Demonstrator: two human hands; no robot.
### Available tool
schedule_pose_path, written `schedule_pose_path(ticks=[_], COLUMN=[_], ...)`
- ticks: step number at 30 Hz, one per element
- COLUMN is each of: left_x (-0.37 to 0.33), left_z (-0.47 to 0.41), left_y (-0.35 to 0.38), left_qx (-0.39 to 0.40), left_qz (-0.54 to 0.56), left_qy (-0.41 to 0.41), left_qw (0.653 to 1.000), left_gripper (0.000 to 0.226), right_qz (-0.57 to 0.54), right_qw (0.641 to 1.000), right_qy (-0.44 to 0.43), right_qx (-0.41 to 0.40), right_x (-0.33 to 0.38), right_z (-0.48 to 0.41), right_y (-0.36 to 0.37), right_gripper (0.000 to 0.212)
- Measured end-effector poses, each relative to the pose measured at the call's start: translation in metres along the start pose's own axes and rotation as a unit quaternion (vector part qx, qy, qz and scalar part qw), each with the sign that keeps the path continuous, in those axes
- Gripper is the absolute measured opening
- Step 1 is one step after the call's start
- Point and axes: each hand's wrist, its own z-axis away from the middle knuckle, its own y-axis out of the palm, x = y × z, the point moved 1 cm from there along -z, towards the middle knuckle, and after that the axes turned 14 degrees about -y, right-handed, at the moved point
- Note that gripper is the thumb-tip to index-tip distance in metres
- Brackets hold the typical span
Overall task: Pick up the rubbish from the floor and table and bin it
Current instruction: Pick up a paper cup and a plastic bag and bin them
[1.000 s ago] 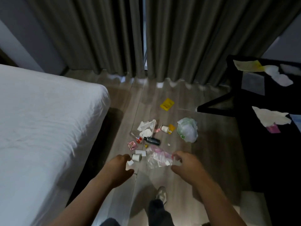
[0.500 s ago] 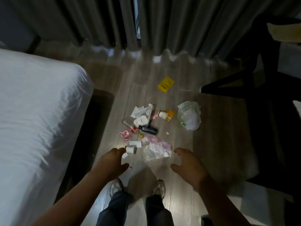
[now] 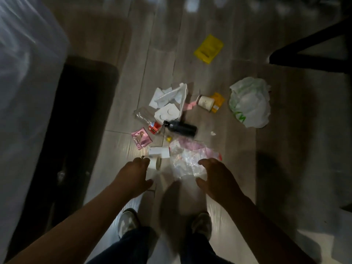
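Observation:
Rubbish lies scattered on the wooden floor ahead of my feet. A clear crumpled plastic wrapper (image 3: 187, 162) with pink print lies nearest. A small white roll (image 3: 155, 163) and a white box (image 3: 159, 151) sit left of it. Further off are a black bottle (image 3: 181, 127), white tissues (image 3: 169, 101), a paper cup (image 3: 205, 102), a pink sachet (image 3: 141, 140), a yellow packet (image 3: 208, 48) and a white plastic bag (image 3: 250, 101). My left hand (image 3: 134, 177) hovers by the roll, empty. My right hand (image 3: 216, 179) hovers over the wrapper's edge, fingers spread, empty.
A white bed (image 3: 24, 88) with a dark base (image 3: 72, 130) fills the left side. Black table legs (image 3: 312, 54) stand at the upper right. My two shoes (image 3: 127, 223) are planted just behind the hands. No bin is in view.
The view has tilted down and closer to the floor; curtains and table top have left the frame. Both hands have lowered toward the nearest rubbish, still holding nothing.

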Motion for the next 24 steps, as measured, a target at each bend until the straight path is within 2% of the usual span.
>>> schedule_pose_path(ticks=[7, 13, 17, 21, 24], left_x=[0.025, 0.033, 0.031, 0.027, 0.026], left_z=[-0.133, -0.223, -0.249, -0.246, -0.239], left_y=[0.088, 0.130, 0.139, 0.138, 0.137], left_qx=[-0.040, -0.018, -0.010, 0.029, 0.055], left_qz=[-0.017, -0.062, -0.141, -0.160, -0.165], left_qy=[0.050, 0.118, 0.154, 0.139, 0.131], left_qw=[0.998, 0.991, 0.978, 0.977, 0.976], left_gripper=[0.067, 0.093, 0.116, 0.121, 0.125], right_qz=[0.042, 0.068, 0.083, 0.109, 0.113], right_qw=[0.999, 0.994, 0.991, 0.989, 0.991], right_qy=[-0.023, -0.076, -0.108, -0.101, -0.064], right_qx=[0.010, 0.029, 0.005, 0.010, 0.016], right_x=[-0.080, -0.133, -0.148, -0.154, -0.163], right_z=[-0.097, -0.173, -0.196, -0.185, -0.174], right_y=[0.109, 0.176, 0.196, 0.194, 0.194], right_gripper=[0.057, 0.081, 0.089, 0.094, 0.101])
